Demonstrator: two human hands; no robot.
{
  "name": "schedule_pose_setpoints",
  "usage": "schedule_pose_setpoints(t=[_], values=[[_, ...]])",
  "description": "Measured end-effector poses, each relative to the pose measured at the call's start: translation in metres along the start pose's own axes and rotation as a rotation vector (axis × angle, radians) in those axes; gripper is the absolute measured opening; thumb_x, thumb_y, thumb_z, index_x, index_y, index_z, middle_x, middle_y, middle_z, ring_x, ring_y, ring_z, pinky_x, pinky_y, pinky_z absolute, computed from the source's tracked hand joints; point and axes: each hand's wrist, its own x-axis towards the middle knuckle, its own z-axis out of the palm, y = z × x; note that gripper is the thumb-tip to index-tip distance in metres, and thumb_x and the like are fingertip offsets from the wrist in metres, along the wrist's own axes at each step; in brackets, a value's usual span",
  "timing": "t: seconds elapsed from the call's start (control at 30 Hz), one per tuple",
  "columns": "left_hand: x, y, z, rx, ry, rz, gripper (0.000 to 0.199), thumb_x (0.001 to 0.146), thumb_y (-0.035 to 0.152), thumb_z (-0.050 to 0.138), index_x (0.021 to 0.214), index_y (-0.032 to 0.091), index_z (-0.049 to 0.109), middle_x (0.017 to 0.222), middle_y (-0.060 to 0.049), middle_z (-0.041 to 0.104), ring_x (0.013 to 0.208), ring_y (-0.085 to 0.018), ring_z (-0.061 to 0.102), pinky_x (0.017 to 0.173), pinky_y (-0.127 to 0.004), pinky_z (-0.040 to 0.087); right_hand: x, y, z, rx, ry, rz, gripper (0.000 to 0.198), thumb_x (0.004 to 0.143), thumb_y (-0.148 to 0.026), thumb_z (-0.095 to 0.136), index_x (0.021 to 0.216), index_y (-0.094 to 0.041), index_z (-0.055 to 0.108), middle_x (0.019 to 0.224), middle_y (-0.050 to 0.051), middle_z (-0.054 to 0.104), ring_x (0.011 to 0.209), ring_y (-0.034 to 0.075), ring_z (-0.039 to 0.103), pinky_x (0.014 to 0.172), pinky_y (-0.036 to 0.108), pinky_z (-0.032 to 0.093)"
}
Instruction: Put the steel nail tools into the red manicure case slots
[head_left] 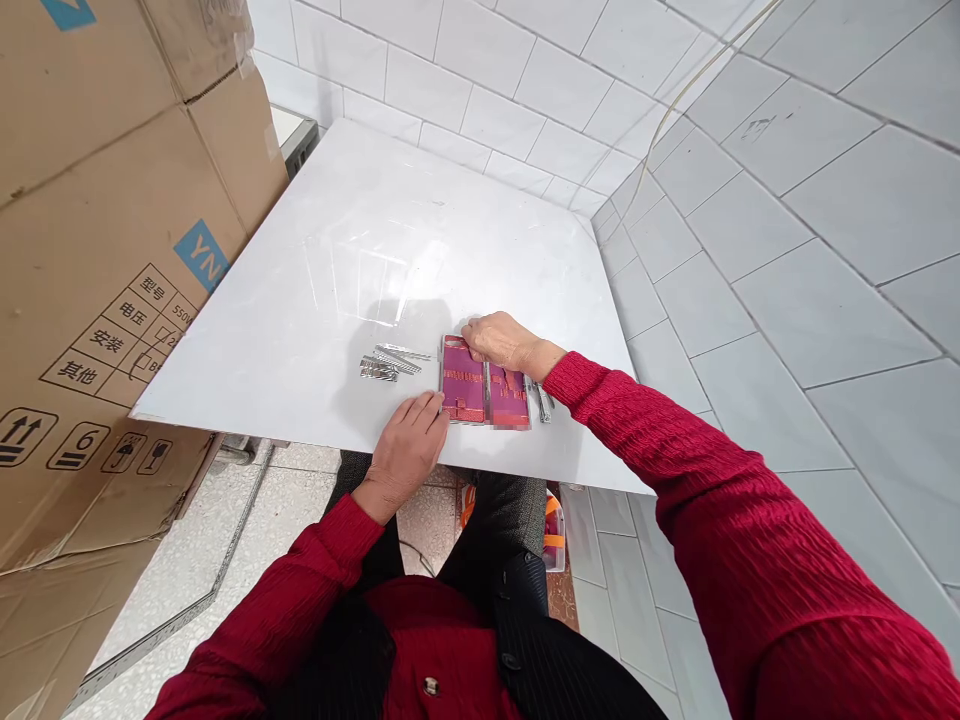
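A small open case (463, 382) with a purple lining and reddish elastic loops lies flat near the table's front edge; it looks like a manicure case. My left hand (409, 440) is at its lower left edge, fingers close together and gripping that edge. Over the upper middle of the case is my right hand (499, 340), its fingers pinched at the top of the left panel. What sits between those fingertips is hidden. Several slim silver metal tools (394, 362) lie in a loose pile left of the case. More silver tools (543, 402) lie to its right, partly beneath my right wrist.
The white table (300, 300) meets a tiled wall (480, 90) behind and another on the right. Large cardboard boxes (90, 250) stand along the left side. A thin cable (675, 100) hangs in the corner. Below the table is a clear container with orange parts (555, 532).
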Motion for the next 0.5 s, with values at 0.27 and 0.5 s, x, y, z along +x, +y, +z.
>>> schedule_pose_setpoints(t=[0.27, 0.5], values=[[0.011, -0.003, -0.002, -0.092, -0.074, 0.058, 0.022, 0.1, 0.01, 0.049, 0.111, 0.012, 0.068, 0.121, -0.014, 0.07, 0.122, -0.027, 0.063, 0.11, -0.046, 0.05, -0.003, 0.001, 0.004, -0.004, -0.026, 0.019, 0.022, 0.094, -0.014, 0.049, 0.108, -0.008, 0.065, 0.103, 0.019, 0.071, 0.091, 0.028, 0.068, 0.069, 0.034, 0.038], [0.023, -0.007, -0.003, -0.221, -0.078, 0.056, 0.018, 0.104, 0.018, 0.048, 0.1, 0.016, 0.065, 0.109, -0.009, 0.069, 0.115, -0.024, 0.062, 0.1, -0.043, 0.056, -0.008, 0.004, 0.011, 0.005, -0.017, 0.026, 0.021, 0.093, -0.014, 0.049, 0.106, -0.008, 0.066, 0.101, 0.018, 0.072, 0.089, 0.027, 0.068, 0.068, 0.033, 0.038]])
